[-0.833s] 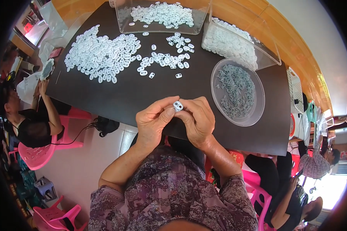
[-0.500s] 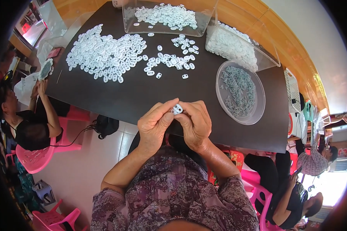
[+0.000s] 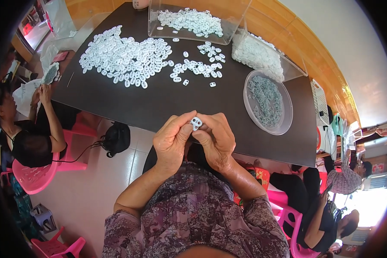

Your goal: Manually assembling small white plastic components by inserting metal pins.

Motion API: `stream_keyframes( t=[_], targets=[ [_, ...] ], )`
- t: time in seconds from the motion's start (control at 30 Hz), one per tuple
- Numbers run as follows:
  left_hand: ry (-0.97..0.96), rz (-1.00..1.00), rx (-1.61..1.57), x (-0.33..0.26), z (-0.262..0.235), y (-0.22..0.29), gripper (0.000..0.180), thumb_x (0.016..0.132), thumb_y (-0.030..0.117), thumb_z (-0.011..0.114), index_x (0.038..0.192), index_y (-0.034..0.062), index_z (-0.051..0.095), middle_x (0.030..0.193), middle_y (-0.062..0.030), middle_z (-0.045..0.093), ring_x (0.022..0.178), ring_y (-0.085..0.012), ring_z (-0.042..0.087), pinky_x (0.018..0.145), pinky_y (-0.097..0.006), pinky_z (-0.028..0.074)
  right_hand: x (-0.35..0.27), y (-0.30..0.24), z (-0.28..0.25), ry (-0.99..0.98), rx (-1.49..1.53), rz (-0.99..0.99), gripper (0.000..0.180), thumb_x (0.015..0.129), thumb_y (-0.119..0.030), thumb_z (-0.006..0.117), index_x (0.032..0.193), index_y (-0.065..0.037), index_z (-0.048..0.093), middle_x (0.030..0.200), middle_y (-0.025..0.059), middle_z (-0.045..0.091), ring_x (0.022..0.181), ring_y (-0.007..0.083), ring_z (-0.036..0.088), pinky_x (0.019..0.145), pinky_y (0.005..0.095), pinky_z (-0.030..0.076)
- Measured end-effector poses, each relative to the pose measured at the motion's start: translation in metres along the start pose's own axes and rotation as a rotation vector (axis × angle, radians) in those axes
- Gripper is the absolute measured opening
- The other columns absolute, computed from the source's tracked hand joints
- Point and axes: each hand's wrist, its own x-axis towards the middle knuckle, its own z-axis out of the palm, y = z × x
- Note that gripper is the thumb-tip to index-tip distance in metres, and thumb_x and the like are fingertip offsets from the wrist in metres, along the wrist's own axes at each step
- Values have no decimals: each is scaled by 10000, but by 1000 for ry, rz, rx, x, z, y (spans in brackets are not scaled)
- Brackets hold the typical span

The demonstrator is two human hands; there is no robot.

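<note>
Just past the table's near edge, my left hand [image 3: 171,139] pinches a small white plastic piece [image 3: 196,124] with several dark holes between thumb and forefinger. My right hand [image 3: 218,141] closes on its other side, the thumb just below it and the curled forefinger against it. The piece has a clover-like outline; whether it is one part or two crossed parts I cannot tell. Beyond my hands lies a small group of loose white oval pieces [image 3: 198,69], each with two holes. To its left spreads a large heap of the same ovals [image 3: 124,60].
A round clear tub [image 3: 288,116] of small grey-green bits stands to the right. Two clear bins with white pieces are behind, one at the back [image 3: 189,40] and one at right [image 3: 296,71]. Co-workers sit left and right on pink chairs [image 3: 34,176].
The white piece has turned between my fingers and now shows more of its holed face. My hands stay in nearly the same place, while the view has shifted slightly.
</note>
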Motion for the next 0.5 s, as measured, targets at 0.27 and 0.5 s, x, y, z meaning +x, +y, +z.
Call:
stream_keyframes(
  t=[0.27, 0.5],
  targets=[
    [75, 91, -134, -6, -3, -5, 228, 872, 49, 590, 1081, -39, 616, 837, -41, 576, 736, -89, 520, 637, -194, 419, 0, -4, 10, 40, -145, -169, 312, 709, -40, 707, 1001, 15, 613, 877, 93, 627, 745, 235, 565, 650, 312, 452],
    [84, 108, -209, -7, -11, -10, 210, 865, 47, 600, 1053, -44, 623, 815, -44, 574, 702, -85, 507, 604, -193, 414, 2, -7, 18, 39, -200, -256, 302, 727, -47, 693, 1005, 30, 603, 888, 106, 629, 744, 246, 570, 647, 320, 460]
  ],
)
